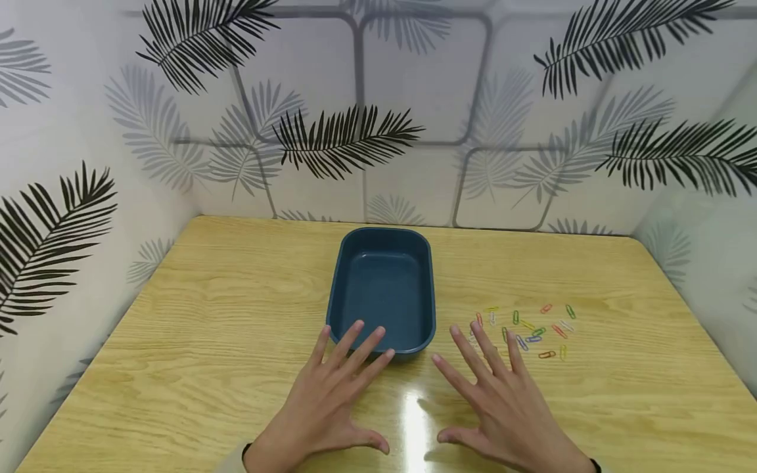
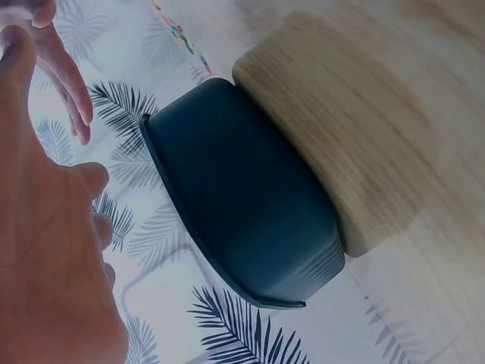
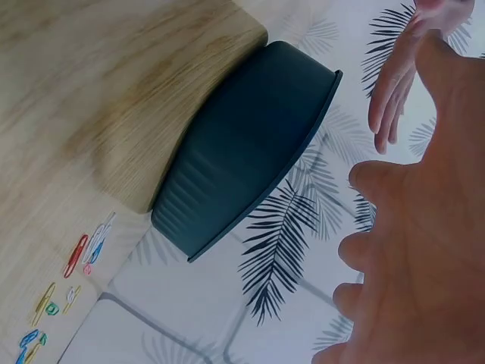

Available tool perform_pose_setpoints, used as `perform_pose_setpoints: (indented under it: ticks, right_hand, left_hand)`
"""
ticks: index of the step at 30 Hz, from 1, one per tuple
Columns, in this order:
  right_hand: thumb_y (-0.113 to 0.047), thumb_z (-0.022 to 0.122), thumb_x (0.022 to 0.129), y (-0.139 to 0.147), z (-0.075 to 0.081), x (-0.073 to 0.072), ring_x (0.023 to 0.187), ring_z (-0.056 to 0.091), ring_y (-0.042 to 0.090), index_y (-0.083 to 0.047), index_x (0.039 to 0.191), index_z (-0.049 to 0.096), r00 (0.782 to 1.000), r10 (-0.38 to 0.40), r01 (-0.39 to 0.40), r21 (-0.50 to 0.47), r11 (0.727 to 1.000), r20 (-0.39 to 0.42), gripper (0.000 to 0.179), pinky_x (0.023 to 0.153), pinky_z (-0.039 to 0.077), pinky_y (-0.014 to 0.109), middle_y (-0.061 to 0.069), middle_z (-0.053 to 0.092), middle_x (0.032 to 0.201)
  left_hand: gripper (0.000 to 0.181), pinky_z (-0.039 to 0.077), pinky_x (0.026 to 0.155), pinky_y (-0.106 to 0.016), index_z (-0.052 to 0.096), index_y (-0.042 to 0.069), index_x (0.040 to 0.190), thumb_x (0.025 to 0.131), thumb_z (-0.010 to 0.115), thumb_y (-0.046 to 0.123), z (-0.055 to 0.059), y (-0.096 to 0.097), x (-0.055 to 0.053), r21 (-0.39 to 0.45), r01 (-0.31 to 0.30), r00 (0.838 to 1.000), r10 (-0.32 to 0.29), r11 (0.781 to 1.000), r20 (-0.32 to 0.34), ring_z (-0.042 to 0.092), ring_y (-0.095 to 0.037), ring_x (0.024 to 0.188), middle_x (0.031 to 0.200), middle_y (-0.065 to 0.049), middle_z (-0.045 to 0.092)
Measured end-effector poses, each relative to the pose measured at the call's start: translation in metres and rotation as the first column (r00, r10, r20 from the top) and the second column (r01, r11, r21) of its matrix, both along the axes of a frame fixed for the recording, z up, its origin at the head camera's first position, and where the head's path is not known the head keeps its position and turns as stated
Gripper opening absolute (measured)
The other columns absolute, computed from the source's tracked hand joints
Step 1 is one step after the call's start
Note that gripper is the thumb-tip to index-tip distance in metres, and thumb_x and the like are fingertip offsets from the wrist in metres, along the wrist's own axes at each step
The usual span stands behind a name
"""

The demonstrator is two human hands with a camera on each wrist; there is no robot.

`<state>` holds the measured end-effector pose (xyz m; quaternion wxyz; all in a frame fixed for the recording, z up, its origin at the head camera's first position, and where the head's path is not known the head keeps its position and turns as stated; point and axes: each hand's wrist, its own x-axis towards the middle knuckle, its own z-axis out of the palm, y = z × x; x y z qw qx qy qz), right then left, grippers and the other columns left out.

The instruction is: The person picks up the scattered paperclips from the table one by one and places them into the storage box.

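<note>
"How are the left hand and right hand?"
"Fingers spread wide on both, gripping nothing."
"And the blue tray?"
"On the bench, ahead of them, paper clips scattered to its right. From the head, left fingertips overlap its near rim; the left wrist view shows a gap."
"Anything else?"
"Wrist views show its ribbed outer wall; only the head view shows inside."
</note>
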<state>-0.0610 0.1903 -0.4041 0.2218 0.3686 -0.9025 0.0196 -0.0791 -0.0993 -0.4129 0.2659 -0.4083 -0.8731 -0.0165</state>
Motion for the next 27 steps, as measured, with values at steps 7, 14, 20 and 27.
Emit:
perform_pose_setpoints:
  ticks: [7, 14, 20, 27]
  right_hand:
    - [-0.079, 0.025, 0.087, 0.0, 0.0, -0.001, 0.141, 0.016, 0.042, -0.029, 0.156, 0.012, 1.0, -0.005, 0.005, -0.008, 1.0, 0.007, 0.086, 0.105, 0.011, 0.069, 0.019, 0.022, 0.155]
    - [-0.076, 0.027, 0.09, -0.002, -0.005, -0.002, 0.139, 0.022, 0.042, -0.024, 0.156, 0.02, 0.999, 0.036, -0.035, -0.025, 0.999, 0.026, 0.084, 0.112, 0.002, 0.059, 0.019, 0.022, 0.156]
    - [-0.061, 0.049, 0.093, 0.0, 0.001, -0.001, 0.138, 0.029, 0.038, -0.012, 0.143, 0.046, 0.988, 0.023, -0.023, 0.002, 1.0, 0.154, 0.071, 0.107, 0.025, 0.058, 0.021, 0.032, 0.151]
    - [-0.033, 0.071, 0.088, 0.004, 0.013, -0.014, 0.115, 0.057, 0.033, -0.003, 0.125, 0.063, 0.952, -0.017, 0.056, -0.117, 0.992, 0.306, 0.048, 0.09, 0.049, 0.048, 0.017, 0.058, 0.128]
  left_hand:
    - [0.089, 0.016, 0.11, -0.06, 0.02, 0.004, 0.153, 0.093, 0.04, 0.067, 0.014, -0.007, -0.026, 0.136, -0.179, 0.893, 0.103, 0.975, 0.437, 0.004, -0.037, 0.144, 0.159, -0.017, 0.007]
    - [0.081, 0.01, 0.113, -0.055, -0.01, 0.006, 0.153, 0.102, 0.048, 0.032, 0.013, -0.018, -0.062, 0.505, -0.642, 0.36, -0.355, 0.577, 0.863, -0.001, -0.033, 0.145, 0.159, -0.018, -0.003]
    - [0.07, 0.017, 0.114, -0.048, -0.004, -0.003, 0.152, 0.103, 0.044, 0.012, -0.001, -0.015, -0.065, 0.482, -0.817, 0.222, -0.597, 0.318, 0.771, 0.015, -0.036, 0.142, 0.155, -0.027, 0.012]
    - [0.055, 0.023, 0.112, -0.047, 0.013, -0.009, 0.15, 0.104, 0.039, 0.008, -0.009, -0.016, -0.065, 0.486, -0.809, 0.191, -0.634, 0.331, 0.749, 0.027, -0.037, 0.138, 0.152, -0.026, 0.023]
